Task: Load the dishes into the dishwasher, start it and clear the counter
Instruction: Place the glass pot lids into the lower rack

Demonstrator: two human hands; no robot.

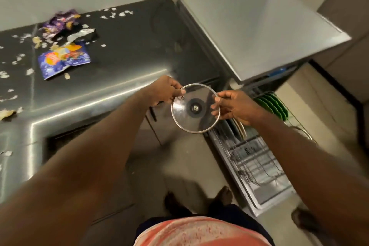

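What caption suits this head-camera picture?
Left hand and right hand hold a glass lid near the open dishwasher rack; wrappers litter the counter.

One glass lid (195,108), three snack wrappers (63,60), green plates (273,105) — four or five

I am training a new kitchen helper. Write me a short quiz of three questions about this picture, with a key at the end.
1. True or false: the left hand and the right hand both hold the lid by its rim.
2. What colour is the row of plates standing in the rack? A) red B) green C) blue
3. Fill the gap: the wrappers lie on the ____.

Key: 1 true; 2 B; 3 counter.
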